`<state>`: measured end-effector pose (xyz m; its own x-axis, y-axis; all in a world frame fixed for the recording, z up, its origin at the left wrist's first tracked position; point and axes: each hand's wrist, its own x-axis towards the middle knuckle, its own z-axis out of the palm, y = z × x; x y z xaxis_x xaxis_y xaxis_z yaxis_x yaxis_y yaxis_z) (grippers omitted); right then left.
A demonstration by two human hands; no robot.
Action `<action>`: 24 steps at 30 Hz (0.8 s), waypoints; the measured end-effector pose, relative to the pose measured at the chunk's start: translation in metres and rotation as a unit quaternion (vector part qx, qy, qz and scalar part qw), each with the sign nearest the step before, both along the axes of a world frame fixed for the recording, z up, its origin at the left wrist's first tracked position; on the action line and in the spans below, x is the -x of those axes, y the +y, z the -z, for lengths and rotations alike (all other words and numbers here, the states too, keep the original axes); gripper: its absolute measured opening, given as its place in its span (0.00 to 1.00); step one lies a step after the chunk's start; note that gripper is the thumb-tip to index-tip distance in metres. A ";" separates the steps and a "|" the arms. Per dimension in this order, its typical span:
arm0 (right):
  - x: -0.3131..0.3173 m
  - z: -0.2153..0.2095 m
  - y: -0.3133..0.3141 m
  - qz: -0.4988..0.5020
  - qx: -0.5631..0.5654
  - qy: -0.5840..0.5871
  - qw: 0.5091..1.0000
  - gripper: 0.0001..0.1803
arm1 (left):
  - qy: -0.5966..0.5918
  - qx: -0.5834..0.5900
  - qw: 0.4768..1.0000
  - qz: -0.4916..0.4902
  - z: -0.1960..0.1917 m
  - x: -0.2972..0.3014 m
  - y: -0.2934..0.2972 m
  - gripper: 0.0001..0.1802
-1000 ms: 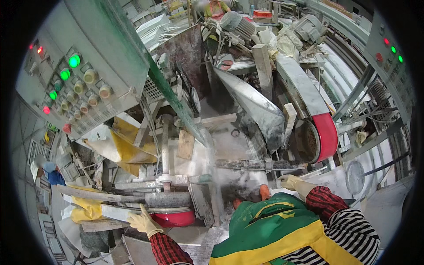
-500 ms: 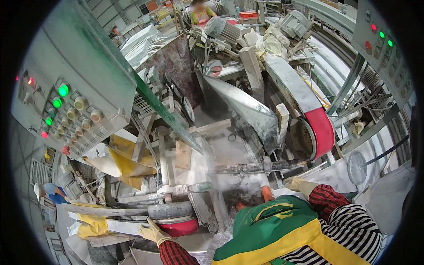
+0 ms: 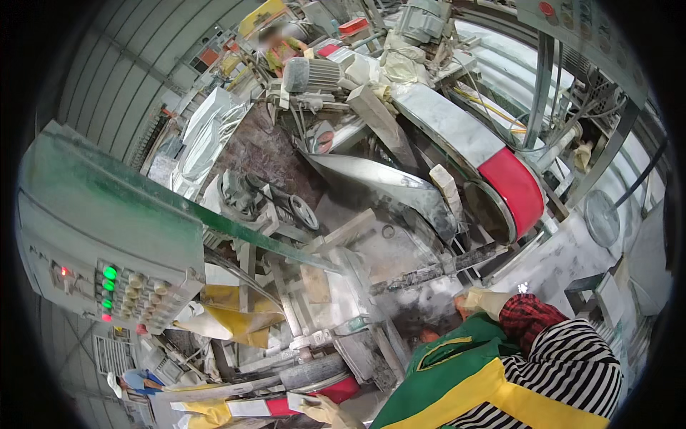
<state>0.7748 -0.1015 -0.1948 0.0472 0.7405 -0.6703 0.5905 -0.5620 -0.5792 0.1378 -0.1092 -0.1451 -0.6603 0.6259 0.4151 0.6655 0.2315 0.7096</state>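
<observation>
My left hand [image 3: 325, 412], in a cream glove, is at the lower edge beside the lower belt machine. Its fingers close on the end of a small pale flat piece [image 3: 297, 402], which lies against the red band [image 3: 341, 390] of that machine. The belt runs left from there, past a white strip [image 3: 248, 408] and a yellow sheet [image 3: 209, 413]. My right hand [image 3: 484, 302], also gloved, hangs in front of my green and yellow apron [image 3: 457, 365]. Its fingers point left and are too indistinct to read; I make out nothing held.
A second belt machine with a red band [image 3: 511, 189] stands at the right. A control box with lit buttons [image 3: 114, 243] is at the left, with a green beam [image 3: 264, 244] crossing from it. A curved metal guard [image 3: 386, 182] rises mid-scene. Two other people [image 3: 282, 53] [image 3: 139, 382] are farther off.
The whole view has turned and shifted. My left hand sits farther right along the lower belt, with a red stretch now between the white strip and the piece at my fingers.
</observation>
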 end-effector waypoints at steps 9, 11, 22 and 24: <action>0.043 -0.026 0.056 0.212 -0.036 0.718 0.662 0.31 | -0.386 0.030 0.894 0.224 -0.155 -0.286 0.046 0.34; 0.071 -0.128 0.064 0.194 -0.096 0.588 0.779 0.35 | -0.291 0.082 0.879 0.369 -0.175 -0.338 0.067 0.36; -0.038 -0.192 0.074 0.398 -0.459 0.479 0.633 0.42 | -0.022 0.096 0.674 0.732 -0.192 -0.454 0.101 0.34; -0.087 -0.181 0.086 0.470 -0.524 0.342 0.622 0.41 | -0.028 0.210 0.678 0.704 -0.192 -0.444 0.103 0.28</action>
